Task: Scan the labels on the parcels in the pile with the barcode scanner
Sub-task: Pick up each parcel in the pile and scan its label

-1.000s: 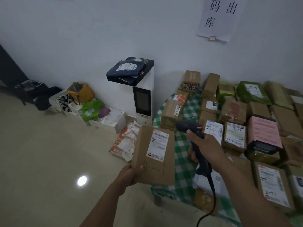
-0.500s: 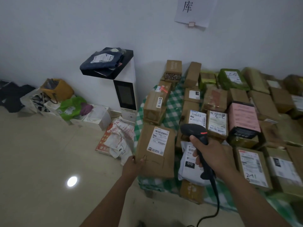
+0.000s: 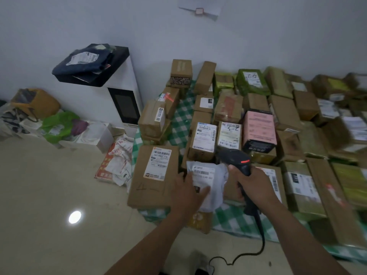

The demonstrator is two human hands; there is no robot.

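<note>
Right hand (image 3: 251,186) keeps a closed grip around the handle of the black barcode scanner (image 3: 237,161), whose head points forward over the parcels and whose cable (image 3: 256,249) trails down toward the floor (image 3: 49,195). From where I watch, my left hand (image 3: 187,192) lies flat and open, fingers spread, on a white plastic mailer (image 3: 210,179); its printed label (image 3: 202,173) faces up just ahead of the fingertips. Just left of that mailer, touching it, lies a large brown cardboard box (image 3: 153,175) with a white barcode label (image 3: 158,162) on top and pen marks below it, resting at the near left corner of the pile. All of this sits on a green-and-white checked cloth (image 3: 182,124), which carries many more brown, green and pink parcels spreading to the right, where the view blurs. Beyond the left corner stands a white kiosk (image 3: 127,100) with a dark screen, a dark blue bagged parcel (image 3: 85,63) on its black top. Bags lie on the floor along the wall.
</note>
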